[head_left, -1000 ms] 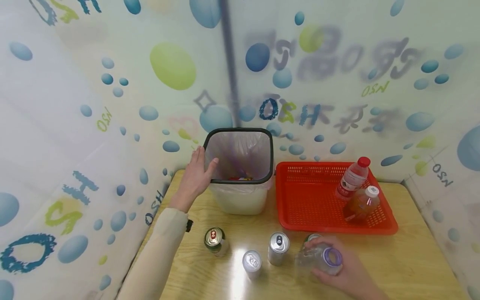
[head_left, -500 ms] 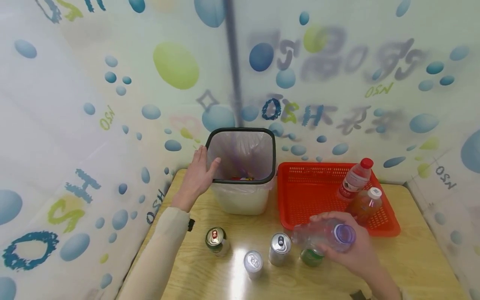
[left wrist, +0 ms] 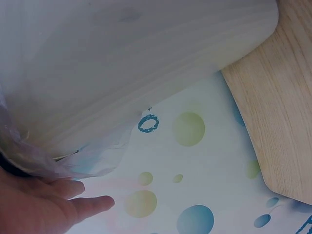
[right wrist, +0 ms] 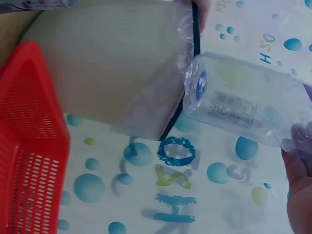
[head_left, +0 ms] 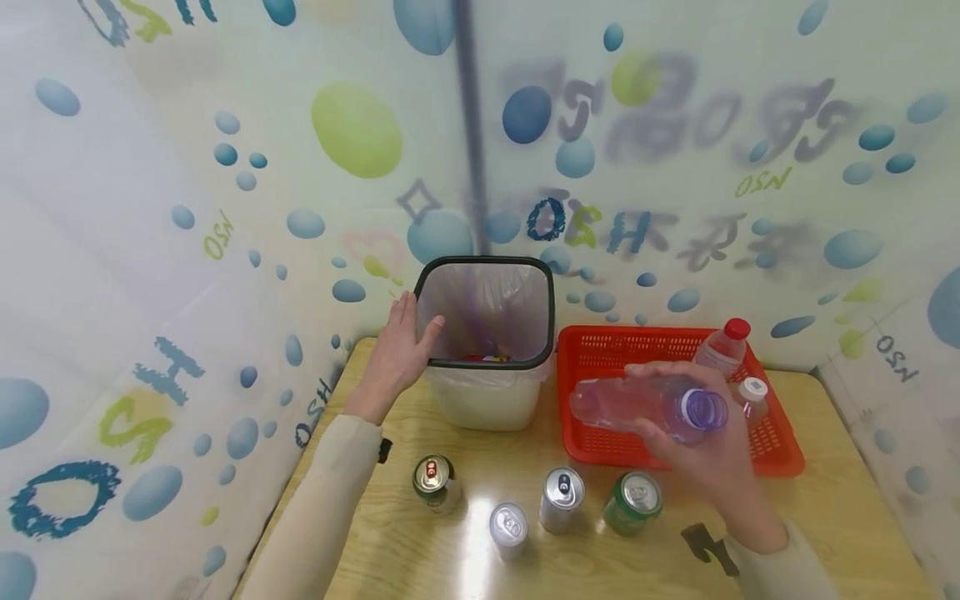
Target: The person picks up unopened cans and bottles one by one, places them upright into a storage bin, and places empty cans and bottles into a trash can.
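Observation:
My left hand rests at the left side of a lined trash bin. Its fingers lie straight along the outside, and the thumb reaches over the black rim. My right hand grips a clear plastic bottle near its purple neck end. The bottle lies sideways in the air, overlapping the red basket in the head view, its base pointing left towards the bin. In the right wrist view, the same bottle looks see-through and without liquid, with small print on its side.
Several cans stand on the wooden table: a dark green can, two silver cans and a green can. A red-capped bottle and a white-capped bottle are in the basket. Patterned walls rise behind.
My right hand has lifted the clear bottle from among the cans up over the basket, uncovering the green can. My left hand has stayed at the bin.

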Tool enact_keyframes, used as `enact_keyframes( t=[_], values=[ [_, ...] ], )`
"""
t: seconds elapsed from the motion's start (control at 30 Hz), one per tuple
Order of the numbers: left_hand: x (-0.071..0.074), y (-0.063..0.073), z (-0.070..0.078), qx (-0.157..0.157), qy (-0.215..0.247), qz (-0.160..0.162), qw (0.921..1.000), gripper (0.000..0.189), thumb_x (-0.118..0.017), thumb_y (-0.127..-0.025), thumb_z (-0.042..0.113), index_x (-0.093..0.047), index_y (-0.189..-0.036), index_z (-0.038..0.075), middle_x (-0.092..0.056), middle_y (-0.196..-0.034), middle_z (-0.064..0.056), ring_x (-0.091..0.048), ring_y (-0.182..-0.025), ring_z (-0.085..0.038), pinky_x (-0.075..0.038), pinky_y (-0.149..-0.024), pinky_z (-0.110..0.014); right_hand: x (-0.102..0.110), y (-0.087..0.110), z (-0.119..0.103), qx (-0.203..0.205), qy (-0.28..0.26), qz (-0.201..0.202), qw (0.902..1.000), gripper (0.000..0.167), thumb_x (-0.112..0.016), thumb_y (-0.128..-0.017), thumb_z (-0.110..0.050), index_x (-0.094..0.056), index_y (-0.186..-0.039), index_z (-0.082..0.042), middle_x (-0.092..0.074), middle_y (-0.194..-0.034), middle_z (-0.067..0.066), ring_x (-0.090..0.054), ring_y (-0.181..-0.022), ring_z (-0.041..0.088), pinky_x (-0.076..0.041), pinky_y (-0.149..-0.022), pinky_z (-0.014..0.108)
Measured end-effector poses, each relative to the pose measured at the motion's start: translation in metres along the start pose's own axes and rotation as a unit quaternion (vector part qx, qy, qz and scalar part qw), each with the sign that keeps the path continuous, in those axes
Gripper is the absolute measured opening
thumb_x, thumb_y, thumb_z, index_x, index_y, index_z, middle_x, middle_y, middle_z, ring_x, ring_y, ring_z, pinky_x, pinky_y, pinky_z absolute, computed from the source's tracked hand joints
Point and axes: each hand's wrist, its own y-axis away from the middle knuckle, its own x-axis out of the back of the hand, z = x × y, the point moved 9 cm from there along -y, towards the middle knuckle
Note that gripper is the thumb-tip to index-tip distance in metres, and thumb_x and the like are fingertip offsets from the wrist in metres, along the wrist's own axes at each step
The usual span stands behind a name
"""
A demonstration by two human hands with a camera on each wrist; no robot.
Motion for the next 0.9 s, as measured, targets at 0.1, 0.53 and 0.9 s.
enact_keyframes(
  t=[0.1, 0.53, 0.9],
  values=[
    [0.0, 0.0, 0.001, -0.001, -0.004, -0.001, 1.0, 0.087, -0.033, -0.108, 0.06, -0.009, -0.164, -0.003, -0.006, -0.172, -0.02, -0.004, -0.158, -0.038, -0.016, -0.124, -0.057, -0.004, -0.016, -0.006, 0.021, 0.007, 0.022, 0.9995, 0.055, -0.083, -0.083, 0.005, -0.051, -0.125, 0.018, -0.071, -0.123, 0.02, -0.067, -0.116, 0.026, -0.054, -0.098, 0.027],
    [-0.001, 0.001, 0.001, -0.003, -0.008, 0.002, 1.0, 0.086, -0.033, -0.108, 0.059, -0.01, -0.164, -0.002, -0.008, -0.172, -0.019, -0.007, -0.158, -0.039, -0.016, -0.124, -0.056, -0.021, -0.062, -0.004, 0.084, 0.01, 0.056, 0.9949, 0.064, -0.085, -0.087, -0.016, -0.046, -0.12, 0.022, -0.072, -0.117, 0.017, -0.069, -0.112, 0.025, -0.053, -0.1, 0.028],
    [0.0, 0.002, 0.0, -0.002, -0.008, 0.006, 1.0, 0.086, -0.034, -0.108, 0.058, -0.01, -0.164, -0.002, -0.008, -0.172, -0.019, -0.006, -0.158, -0.039, -0.016, -0.125, -0.057, -0.035, -0.082, 0.017, 0.062, 0.007, 0.047, 0.9969, 0.065, -0.085, -0.089, -0.019, -0.045, -0.123, 0.019, -0.07, -0.119, 0.02, -0.066, -0.115, 0.031, -0.054, -0.097, 0.029]
  ],
)
